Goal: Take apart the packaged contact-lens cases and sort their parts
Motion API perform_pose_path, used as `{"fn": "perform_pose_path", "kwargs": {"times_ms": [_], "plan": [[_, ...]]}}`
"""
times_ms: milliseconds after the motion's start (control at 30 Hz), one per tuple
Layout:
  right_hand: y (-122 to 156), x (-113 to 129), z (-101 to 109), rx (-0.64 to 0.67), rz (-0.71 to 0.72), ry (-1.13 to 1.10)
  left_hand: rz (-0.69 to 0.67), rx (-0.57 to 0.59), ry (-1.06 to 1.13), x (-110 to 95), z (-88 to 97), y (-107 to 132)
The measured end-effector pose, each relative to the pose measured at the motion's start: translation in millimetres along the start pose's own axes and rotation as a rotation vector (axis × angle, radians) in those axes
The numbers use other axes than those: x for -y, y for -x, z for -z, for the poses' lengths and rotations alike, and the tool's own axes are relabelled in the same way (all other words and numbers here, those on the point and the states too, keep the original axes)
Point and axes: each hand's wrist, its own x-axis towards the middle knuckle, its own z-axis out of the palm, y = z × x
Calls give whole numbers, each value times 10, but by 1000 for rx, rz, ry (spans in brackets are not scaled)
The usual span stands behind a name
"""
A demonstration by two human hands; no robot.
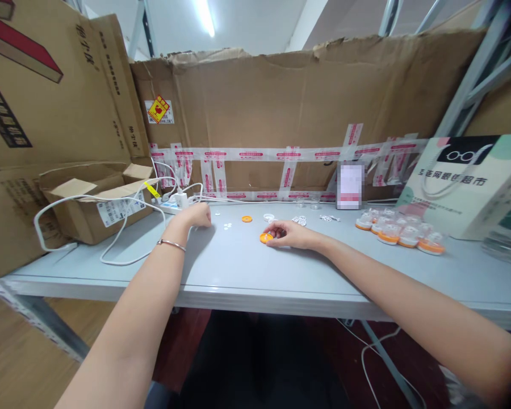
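Observation:
My right hand (290, 234) grips a round orange base (265, 238) by its edge, thumb in front and fingers behind, low over the table. Farther back lies a second orange ring-shaped piece (247, 218). My left hand (199, 215) is curled closed at the left, near the power strip; its fingertips are turned away, so anything in them is hidden. Beside it are several small white bits (227, 226) and one more white piece (217, 214). Behind my right hand sit a white ring (269, 217) and a cluster of small white parts (298, 221).
Several orange-and-clear assembled pieces (398, 230) stand at the right before a paper bag (460, 182). Clear round covers (315, 202) and a phone-like upright panel (350, 186) are at the back. A cardboard box (97, 199), looped white cable (104, 258) and power strip (170, 207) occupy the left.

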Motion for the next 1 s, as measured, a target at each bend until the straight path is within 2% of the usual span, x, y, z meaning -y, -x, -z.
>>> {"fn": "perform_pose_path", "kwargs": {"times_ms": [133,267,367,467,533,633,733,800,900,1000], "plan": [[11,49,12,-23,-22,-33,-38,-123,28,-109,54,15],[13,93,29,-123,-21,-156,-173,-218,122,-401,61,50],[-10,79,55,-219,-5,-253,-302,-194,219,-681,-5,98],[-39,52,90,-364,-9,-308,-520,-68,455,-923,-111,156],[-55,37,108,-457,-40,-269,-625,3,519,-1041,-183,184],[-73,8,111,-474,-80,-147,-676,15,482,-1140,-254,186],[-84,-27,96,-460,-67,-11,-618,-54,461,-1092,-227,128],[-89,-33,86,-468,-52,67,-512,-169,446,-943,-148,63],[-124,10,66,-449,-15,184,-286,-380,396,-566,-14,-43],[-230,102,21,-376,38,299,-84,-471,336,-167,18,-133]]}}
